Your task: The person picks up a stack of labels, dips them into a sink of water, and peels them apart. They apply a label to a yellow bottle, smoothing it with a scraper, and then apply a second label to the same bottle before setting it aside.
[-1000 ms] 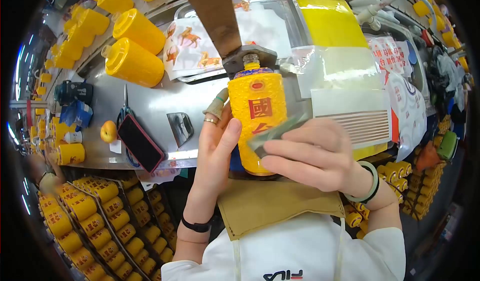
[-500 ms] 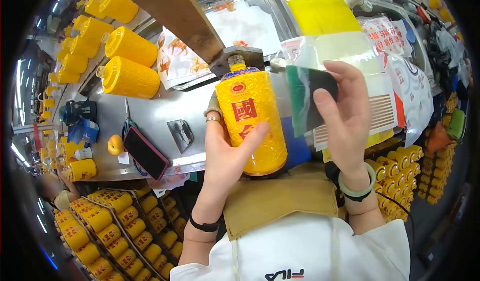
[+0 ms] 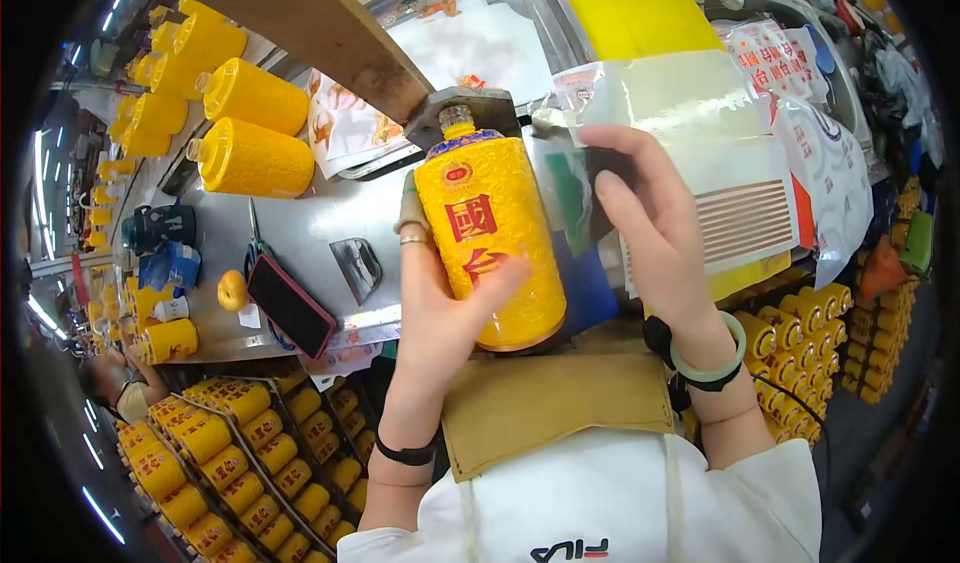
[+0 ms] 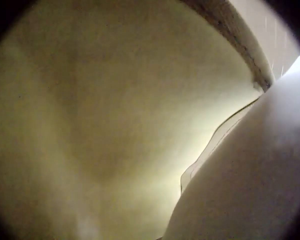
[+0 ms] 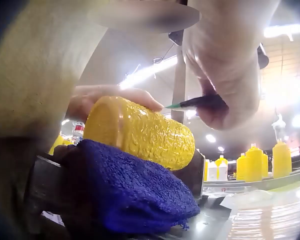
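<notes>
Yellow bottle (image 3: 510,253) lies on its side over blue cloth (image 5: 135,185), neck at dark metal bracket (image 3: 493,109). Left hand (image 3: 440,298): grip curved round bottle — thumb across front. Right hand (image 3: 655,213): grip nearly closed, pinching thin green-and-black sheet (image 5: 202,102) beside bottle. Phone (image 3: 290,306) on surface (image 3: 225,233), left of bottle.

The head view is bright, its fisheye edges curving into black corners; glare streaks the pale translucent plastic sheet (image 3: 690,98) right of centre, and the flat green-and-black piece (image 3: 570,203) blurs. The left wrist view is dim, soft. Long white ceiling lights (image 5: 290,31) flare across the right wrist view.
</notes>
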{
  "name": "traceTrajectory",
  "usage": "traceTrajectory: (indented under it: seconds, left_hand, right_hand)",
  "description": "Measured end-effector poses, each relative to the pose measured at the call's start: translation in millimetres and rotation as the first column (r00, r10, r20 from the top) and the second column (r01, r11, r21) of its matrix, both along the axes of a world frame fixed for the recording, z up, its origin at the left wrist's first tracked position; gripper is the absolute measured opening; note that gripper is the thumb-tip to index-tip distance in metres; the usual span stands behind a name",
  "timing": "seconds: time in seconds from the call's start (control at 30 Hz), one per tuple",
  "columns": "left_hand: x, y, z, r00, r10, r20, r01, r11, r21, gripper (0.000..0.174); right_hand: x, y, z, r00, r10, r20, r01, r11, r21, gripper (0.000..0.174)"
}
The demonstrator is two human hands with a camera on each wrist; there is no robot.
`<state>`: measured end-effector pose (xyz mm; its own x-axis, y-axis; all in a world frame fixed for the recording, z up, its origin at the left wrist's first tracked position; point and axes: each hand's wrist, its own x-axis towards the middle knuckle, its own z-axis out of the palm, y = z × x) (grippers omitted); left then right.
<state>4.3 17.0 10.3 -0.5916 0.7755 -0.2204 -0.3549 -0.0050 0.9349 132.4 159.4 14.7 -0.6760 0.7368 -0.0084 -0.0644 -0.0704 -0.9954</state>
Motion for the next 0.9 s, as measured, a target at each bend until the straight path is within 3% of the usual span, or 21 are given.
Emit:
traceTrajectory:
  seconds: [0.03,0.13,0.17,0.27,0.33,0.5,0.6,0.9]
  left_hand:
    - [-3,-4,-2,0.995,-0.032,0.089,0.024,0.996,0.087,0.069]
    - [-2,-14,-9,0.972,0.085,0.218,-0.108,0.990,0.095,0.061]
    - [-3,-18,-10,0.974,0.068,0.218,-0.087,0.993,0.082,0.061]
    - [-2,-21,-14,0.993,0.002,0.119,-0.004,1.000,0.017,0.057]
    - [-2,-22,-13,0.994,0.002,0.113,-0.003,1.000,0.011,0.056]
    - [-3,-20,-13,0.984,0.031,0.174,-0.038,0.999,0.038,0.062]
    - [-3,-20,-12,0.987,0.045,0.153,-0.049,0.999,0.024,0.064]
    - [-5,-22,-16,0.999,-0.003,0.045,0.002,1.000,0.004,0.066]
  right_hand:
    - [0,1,-1,0.998,0.065,-0.022,-0.068,0.975,-0.210,0.035]
    - [-5,-3,-18,0.981,0.142,0.130,-0.134,0.989,-0.067,0.049]
    - [-6,-6,-18,0.957,0.172,0.232,-0.140,0.979,-0.146,0.060]
    - [-14,-14,-31,0.952,0.214,0.220,-0.180,0.969,-0.166,0.061]
    - [-17,-14,-29,0.958,0.192,0.212,-0.170,0.979,-0.117,0.062]
    - [-16,-11,-24,0.956,0.241,0.166,-0.200,0.953,-0.228,0.068]
    - [-17,-15,-24,0.934,0.238,0.267,-0.215,0.970,-0.114,0.075]
    - [-19,-19,-26,0.935,0.211,0.284,-0.191,0.977,-0.094,0.079]
